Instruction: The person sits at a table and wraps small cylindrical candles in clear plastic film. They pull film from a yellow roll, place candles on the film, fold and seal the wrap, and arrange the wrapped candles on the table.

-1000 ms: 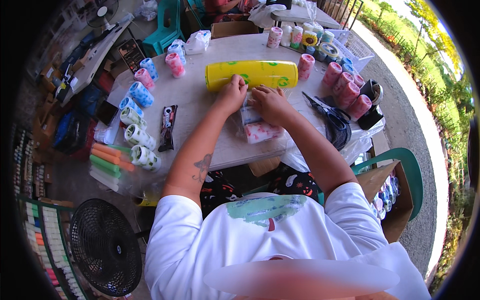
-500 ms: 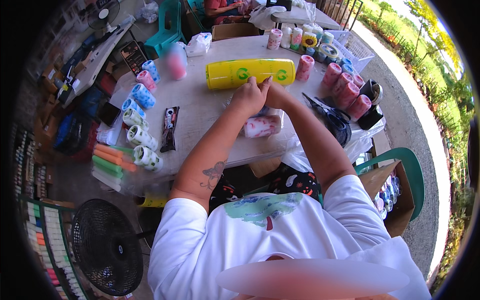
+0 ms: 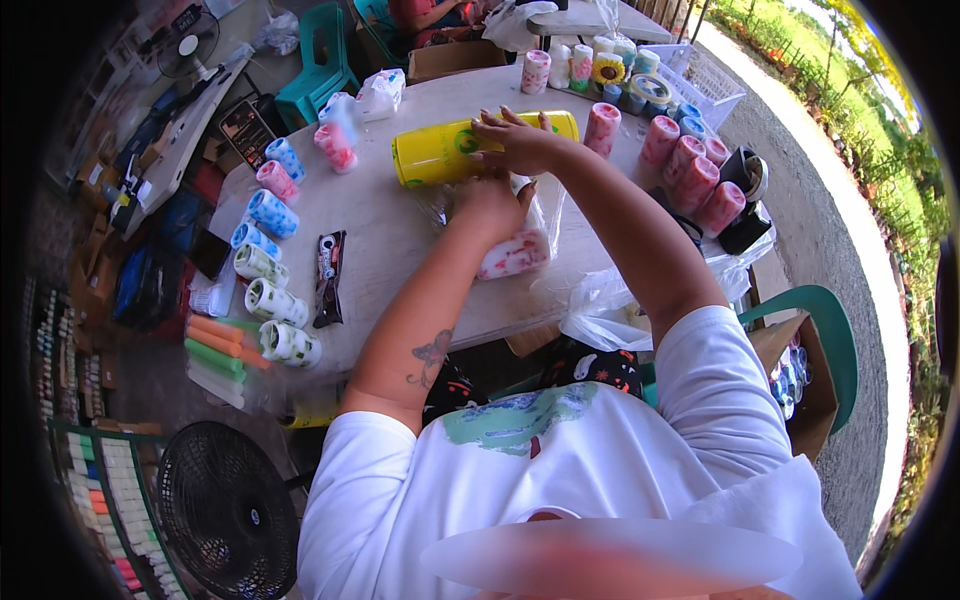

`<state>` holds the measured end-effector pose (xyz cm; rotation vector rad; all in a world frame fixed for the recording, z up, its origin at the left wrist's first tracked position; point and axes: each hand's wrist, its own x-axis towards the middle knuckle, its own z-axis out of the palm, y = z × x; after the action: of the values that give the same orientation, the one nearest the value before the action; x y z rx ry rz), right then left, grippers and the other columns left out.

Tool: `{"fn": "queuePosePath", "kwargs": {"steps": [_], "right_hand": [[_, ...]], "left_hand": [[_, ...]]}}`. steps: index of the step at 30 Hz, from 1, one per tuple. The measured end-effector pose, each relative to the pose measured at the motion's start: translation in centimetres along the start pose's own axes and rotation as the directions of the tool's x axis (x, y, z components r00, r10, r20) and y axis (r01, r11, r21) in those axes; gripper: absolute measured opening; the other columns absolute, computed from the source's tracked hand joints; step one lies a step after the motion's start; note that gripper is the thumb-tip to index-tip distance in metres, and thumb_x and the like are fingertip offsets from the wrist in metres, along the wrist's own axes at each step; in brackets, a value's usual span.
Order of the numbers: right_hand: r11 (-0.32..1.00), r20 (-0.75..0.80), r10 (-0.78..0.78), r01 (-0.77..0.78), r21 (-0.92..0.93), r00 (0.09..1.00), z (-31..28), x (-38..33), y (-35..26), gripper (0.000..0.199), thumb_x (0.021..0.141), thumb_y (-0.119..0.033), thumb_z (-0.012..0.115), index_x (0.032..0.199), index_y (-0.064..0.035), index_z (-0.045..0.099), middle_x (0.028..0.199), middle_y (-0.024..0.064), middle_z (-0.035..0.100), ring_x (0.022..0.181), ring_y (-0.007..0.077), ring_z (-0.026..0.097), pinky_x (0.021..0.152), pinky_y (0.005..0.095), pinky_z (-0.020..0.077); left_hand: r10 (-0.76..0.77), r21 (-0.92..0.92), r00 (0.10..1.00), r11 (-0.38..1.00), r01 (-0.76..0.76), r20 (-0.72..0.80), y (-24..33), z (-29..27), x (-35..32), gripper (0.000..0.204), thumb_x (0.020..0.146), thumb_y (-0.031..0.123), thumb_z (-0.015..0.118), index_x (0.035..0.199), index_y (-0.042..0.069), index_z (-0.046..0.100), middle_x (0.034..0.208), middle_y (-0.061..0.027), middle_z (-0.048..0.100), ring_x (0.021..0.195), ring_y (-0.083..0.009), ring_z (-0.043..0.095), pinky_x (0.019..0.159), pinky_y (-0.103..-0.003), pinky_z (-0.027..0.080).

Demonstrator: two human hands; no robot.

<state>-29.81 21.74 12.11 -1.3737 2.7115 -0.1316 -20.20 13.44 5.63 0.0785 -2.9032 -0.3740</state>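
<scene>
A yellow roll [image 3: 425, 158] with green print lies crosswise on the table, clear film over it. My right hand [image 3: 522, 145] rests on the roll's near side with its fingers spread. Just below it, my left hand [image 3: 490, 208] is bent closed on the clear plastic film [image 3: 552, 215]; its fingertips are partly hidden. The film runs down over a white and red mottled candle [image 3: 515, 254] lying on its side, close under my left hand. My hands and the film cover the candle's far part.
Blue, red and green mottled candles [image 3: 272, 213] line the table's left side beside a dark wrapped packet [image 3: 328, 280]. Red candles [image 3: 695, 183] stand at the right, near a black tape dispenser [image 3: 743, 232]. A plastic bag [image 3: 610, 310] hangs at the near edge. A person [image 3: 435, 18] sits beyond.
My hands were together at the roll's near edge. Now the right hand lies spread on the roll, and the left has come lower toward the candle. The film is lifted more loosely.
</scene>
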Motion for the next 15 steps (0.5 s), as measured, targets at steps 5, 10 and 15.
{"fn": "queuePosePath", "kwargs": {"steps": [5,10,15], "right_hand": [[0.999,-0.158,0.025,-0.021,0.027,0.987,2.4,2.3,1.8,0.077,0.088,-0.060,0.047,0.150,-0.0262,0.017,0.157,0.0006,0.014,0.145,0.0256,0.009,0.107,0.0677,-0.0002],[0.995,-0.231,-0.015,0.038,0.096,0.973,3.2,3.5,1.3,0.071,0.088,-0.050,0.053,0.148,-0.0235,0.025,0.155,-0.0001,0.019,0.145,0.0264,0.010,0.104,0.0718,-0.0023],[0.870,-0.379,-0.064,0.238,0.432,0.923,0.8,0.8,4.2,0.041,0.089,-0.028,0.058,0.127,-0.0135,0.056,0.133,0.0144,0.052,0.119,0.0331,0.052,0.100,0.0455,0.0407]], "left_hand": [[0.100,-0.018,0.990,0.995,-0.102,-0.097,-0.3,-0.4,-1.1,0.048,0.091,0.039,0.050,0.116,-0.002,0.050,0.112,-0.0266,0.056,0.104,-0.0429,0.054,0.094,-0.049,0.041],[0.138,-0.044,0.982,0.988,-0.145,-0.132,-1.3,-1.6,-2.7,0.041,0.090,0.037,0.054,0.104,-0.001,0.053,0.107,-0.0248,0.057,0.104,-0.0411,0.055,0.094,-0.046,0.042],[0.131,0.002,0.987,0.991,-0.131,-0.090,-2.2,-1.1,-2.6,0.049,0.091,0.038,0.051,0.115,-0.005,0.050,0.119,-0.0277,0.054,0.112,-0.0430,0.051,0.100,-0.047,0.037]]}}
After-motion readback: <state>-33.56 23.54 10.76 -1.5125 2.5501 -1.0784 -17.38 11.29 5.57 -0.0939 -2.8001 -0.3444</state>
